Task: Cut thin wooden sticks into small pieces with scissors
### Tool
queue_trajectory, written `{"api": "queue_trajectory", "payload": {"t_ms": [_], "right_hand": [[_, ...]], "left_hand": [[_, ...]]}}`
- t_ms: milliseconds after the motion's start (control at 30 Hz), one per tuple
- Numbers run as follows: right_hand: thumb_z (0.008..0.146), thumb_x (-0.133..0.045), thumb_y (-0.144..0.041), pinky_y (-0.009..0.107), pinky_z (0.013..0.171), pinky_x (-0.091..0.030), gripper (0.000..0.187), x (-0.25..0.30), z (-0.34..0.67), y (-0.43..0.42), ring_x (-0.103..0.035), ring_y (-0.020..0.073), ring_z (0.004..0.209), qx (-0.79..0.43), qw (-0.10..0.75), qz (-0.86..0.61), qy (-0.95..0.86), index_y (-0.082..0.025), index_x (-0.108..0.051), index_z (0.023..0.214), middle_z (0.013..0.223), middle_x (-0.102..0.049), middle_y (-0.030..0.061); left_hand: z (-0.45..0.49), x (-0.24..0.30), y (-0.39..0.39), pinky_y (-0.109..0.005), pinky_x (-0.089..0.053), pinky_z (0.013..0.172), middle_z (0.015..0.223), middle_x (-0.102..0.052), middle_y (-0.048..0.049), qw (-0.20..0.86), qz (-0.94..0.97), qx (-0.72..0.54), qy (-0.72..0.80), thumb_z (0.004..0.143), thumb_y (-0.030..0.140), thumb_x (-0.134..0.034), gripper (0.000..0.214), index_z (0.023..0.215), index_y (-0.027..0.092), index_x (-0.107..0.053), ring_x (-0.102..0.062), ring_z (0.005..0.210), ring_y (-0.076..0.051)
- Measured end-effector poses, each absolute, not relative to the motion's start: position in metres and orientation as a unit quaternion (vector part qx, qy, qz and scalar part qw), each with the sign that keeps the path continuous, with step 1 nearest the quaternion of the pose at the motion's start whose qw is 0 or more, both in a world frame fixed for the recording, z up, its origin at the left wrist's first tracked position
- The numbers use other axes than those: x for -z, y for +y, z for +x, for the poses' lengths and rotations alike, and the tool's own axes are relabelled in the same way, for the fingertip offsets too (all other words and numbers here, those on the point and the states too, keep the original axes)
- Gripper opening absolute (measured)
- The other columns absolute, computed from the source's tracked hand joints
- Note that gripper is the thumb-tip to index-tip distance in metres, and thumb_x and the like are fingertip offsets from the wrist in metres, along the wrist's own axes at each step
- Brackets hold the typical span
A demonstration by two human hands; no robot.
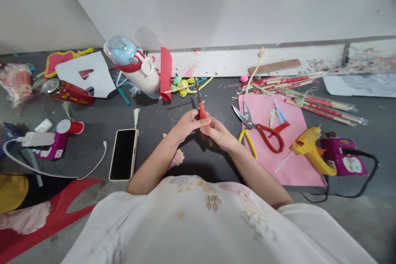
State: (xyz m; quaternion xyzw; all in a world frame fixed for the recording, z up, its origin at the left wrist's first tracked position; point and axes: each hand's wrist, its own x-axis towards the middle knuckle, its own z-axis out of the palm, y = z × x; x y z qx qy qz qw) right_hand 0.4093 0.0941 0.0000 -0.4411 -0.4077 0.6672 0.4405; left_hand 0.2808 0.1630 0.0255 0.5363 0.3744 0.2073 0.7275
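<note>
Near the middle of the dark table, my left hand and my right hand come together around a small pair of orange-handled scissors. The dark blades point away from me, towards the wall. Fingers of both hands are closed on the handles and partly cover them. Beside my left forearm lies a small pink piece with a beaded-looking edge, partly hidden by the arm. Larger red-handled scissors lie open to the right of my right hand, over a yellow-handled tool.
A pink sheet carries a yellow glue gun. Behind it lie wrapped red-patterned sticks. A white bottle, red paper and yellow yarn stand near the wall. Leftward are a phone, can and thread spool.
</note>
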Motion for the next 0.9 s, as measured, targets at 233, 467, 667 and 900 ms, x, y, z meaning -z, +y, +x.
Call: {"api": "queue_trajectory", "payload": {"t_ms": [233,467,667,900], "right_hand": [[0.076,-0.067,-0.044,0.023,0.04,-0.038,0.041,0.004,0.409,0.093,-0.044,0.008,0.042,-0.637,0.429,-0.496,-0.405,-0.021,-0.04,0.097,0.061,-0.046,-0.0084],[0.072,-0.071,-0.046,0.024,0.05,-0.037,0.041,0.002,0.409,0.09,-0.046,0.0101,0.053,-0.571,0.338,-0.56,-0.496,-0.021,-0.042,0.088,0.066,-0.047,-0.0058],[0.07,-0.071,-0.046,0.024,0.052,-0.037,0.044,-0.007,0.409,0.088,-0.046,0.0109,0.057,-0.563,0.306,-0.554,-0.531,-0.02,-0.044,0.094,0.069,-0.049,-0.0042],[0.071,-0.071,-0.043,0.023,0.052,-0.035,0.042,-0.011,0.41,0.086,-0.045,0.0094,0.056,-0.575,0.299,-0.527,-0.55,-0.02,-0.042,0.092,0.069,-0.046,-0.0055]], "left_hand": [[0.255,-0.036,0.179,-0.031,-0.051,0.079,0.099,-0.069,-0.0103,0.593,0.66,-0.223,0.404,0.075,0.059,-0.063,0.053,0.103,0.014,-0.064,-0.065,0.089,-0.02],[0.236,-0.04,0.192,-0.033,-0.042,0.1,0.111,-0.064,-0.0088,0.132,0.777,-0.317,0.527,0.091,0.032,-0.046,0.024,0.104,0.021,-0.063,-0.057,0.109,-0.02],[0.236,-0.033,0.195,-0.028,-0.046,0.09,0.103,-0.067,-0.0065,0.123,0.8,-0.312,0.498,0.092,0.029,-0.046,0.023,0.106,0.019,-0.062,-0.062,0.097,-0.016],[0.226,-0.022,0.203,-0.026,-0.049,0.08,0.087,-0.071,-0.003,0.104,0.795,-0.371,0.469,0.088,0.027,-0.055,0.015,0.087,0.019,-0.067,-0.064,0.084,-0.015]]}}
